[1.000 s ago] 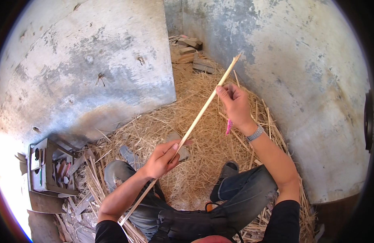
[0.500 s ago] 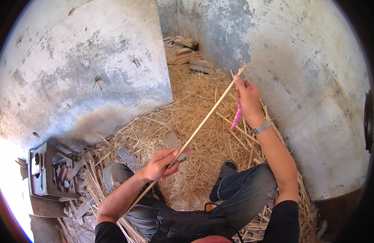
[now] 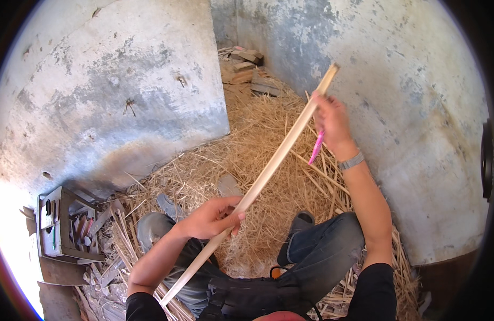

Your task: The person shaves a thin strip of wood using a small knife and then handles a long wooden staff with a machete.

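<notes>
From my remote feed I log straw litter [image 3: 241, 155] beneath both raised arms. Right arm reaches forward, right hand [image 3: 335, 123] higher; left elbow bent, left hand [image 3: 209, 216] lower, nearer lap. Strip [image 3: 279, 155] slants between hands above straw, lower end over left thigh: long, pale, flat-faced, upper tip darker. Left thumb and fingers close around it; right fingers, slightly blurred, pinch near upper end. Narrow pink item [image 3: 316, 147] protrudes beneath right palm.
</notes>
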